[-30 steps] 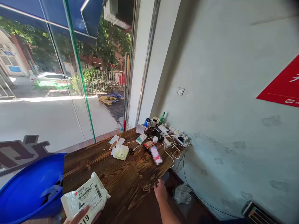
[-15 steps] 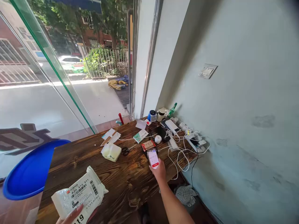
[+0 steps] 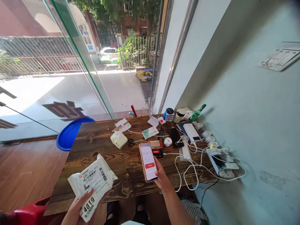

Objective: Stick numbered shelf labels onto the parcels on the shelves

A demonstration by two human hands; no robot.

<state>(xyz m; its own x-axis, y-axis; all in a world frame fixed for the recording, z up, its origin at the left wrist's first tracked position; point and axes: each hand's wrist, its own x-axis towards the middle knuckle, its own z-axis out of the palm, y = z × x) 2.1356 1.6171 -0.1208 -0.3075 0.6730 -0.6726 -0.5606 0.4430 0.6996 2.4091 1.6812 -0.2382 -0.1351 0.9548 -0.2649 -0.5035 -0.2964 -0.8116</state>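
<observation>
My left hand grips a white plastic-wrapped parcel by its lower edge, thumb over the front. Its printed label with barcodes faces up at me, tilted. In my right hand is a smartphone, its lit screen showing a timer and a red button. The phone is held above the wooden table, closer to me than a small black and red device with a white cable. Scissors and a soft pack of tissues lie beyond, between the parcel and the phone.
White cables tangle along the table's right side toward a power strip. A green bottle and a blue QR-code stand are at the back. A blue basin sits past the left edge, near a red stool.
My right hand has brought the phone closer, so its screen appears larger. The parcel has risen slightly in view, showing more of its label. My view has turned left and downward.
</observation>
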